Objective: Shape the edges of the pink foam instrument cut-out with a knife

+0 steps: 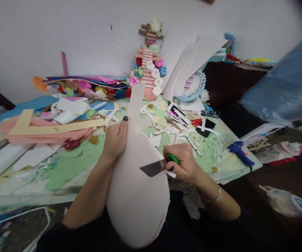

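We see the left hand [116,140] gripping a white guitar-shaped board [137,199] near the base of its narrow neck, thumb upright along the edge. The board's neck points up and away between the hands, and its rounded body hangs below them. We see the right hand [184,162] closed around the green handle of a knife [153,168]; its broad blade points toward the left hand and lies across the front of the board, though we cannot tell whether it touches. Beyond both hands, paper scraps litter the table [88,174] and a flower-covered model [147,75] stands. Left of the left hand lies a cream L-shaped strip [56,128]; right of the right hand, a blue glue gun [240,153].
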Demonstrator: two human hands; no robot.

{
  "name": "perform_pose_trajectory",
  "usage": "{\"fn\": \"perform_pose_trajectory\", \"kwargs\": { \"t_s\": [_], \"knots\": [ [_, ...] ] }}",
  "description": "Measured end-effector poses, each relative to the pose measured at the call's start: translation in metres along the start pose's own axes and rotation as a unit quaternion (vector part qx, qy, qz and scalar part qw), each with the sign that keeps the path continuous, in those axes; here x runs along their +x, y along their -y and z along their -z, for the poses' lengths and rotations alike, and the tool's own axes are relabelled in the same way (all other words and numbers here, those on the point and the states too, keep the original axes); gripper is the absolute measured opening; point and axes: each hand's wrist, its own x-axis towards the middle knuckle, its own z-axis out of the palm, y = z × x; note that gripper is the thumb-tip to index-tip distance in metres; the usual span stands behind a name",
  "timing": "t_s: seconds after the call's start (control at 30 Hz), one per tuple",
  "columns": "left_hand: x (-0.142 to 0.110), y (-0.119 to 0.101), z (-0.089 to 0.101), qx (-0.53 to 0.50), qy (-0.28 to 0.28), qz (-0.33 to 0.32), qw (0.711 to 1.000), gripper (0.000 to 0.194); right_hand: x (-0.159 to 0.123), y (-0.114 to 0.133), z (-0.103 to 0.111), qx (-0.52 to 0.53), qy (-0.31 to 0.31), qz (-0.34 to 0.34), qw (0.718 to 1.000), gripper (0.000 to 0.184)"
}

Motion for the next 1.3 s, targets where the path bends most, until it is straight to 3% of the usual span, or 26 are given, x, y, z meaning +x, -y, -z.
{"fn": "perform_pose_trajectory", "kwargs": {
  "t_s": [0.17, 0.47, 0.73, 1.0, 1.3],
  "knots": [
    [-0.003, 0.002, 0.002, -0.015, 0.0, 0.005, 1.0, 0.052, -0.007, -0.002, -0.008, -0.004, -0.028, -0.004, 1.0, 0.061],
    [-0.008, 0.001, 0.008, -0.001, -0.019, -0.014, 1.0, 0.051, -0.022, -0.008, -0.015, -0.002, -0.023, -0.038, 0.999, 0.063],
    [-0.011, -0.005, 0.004, 0.031, 0.001, -0.021, 0.999, 0.051, -0.016, 0.008, -0.009, -0.012, -0.018, -0.033, 0.999, 0.062],
    [-0.013, -0.003, 0.001, -0.007, 0.0, -0.017, 1.0, 0.053, -0.003, 0.028, -0.003, -0.03, 0.006, -0.038, 0.999, 0.061],
    [-0.015, 0.001, 0.0, -0.059, 0.021, 0.014, 0.998, 0.053, -0.011, 0.017, -0.007, -0.028, 0.002, -0.052, 0.998, 0.063]
  ]
}}
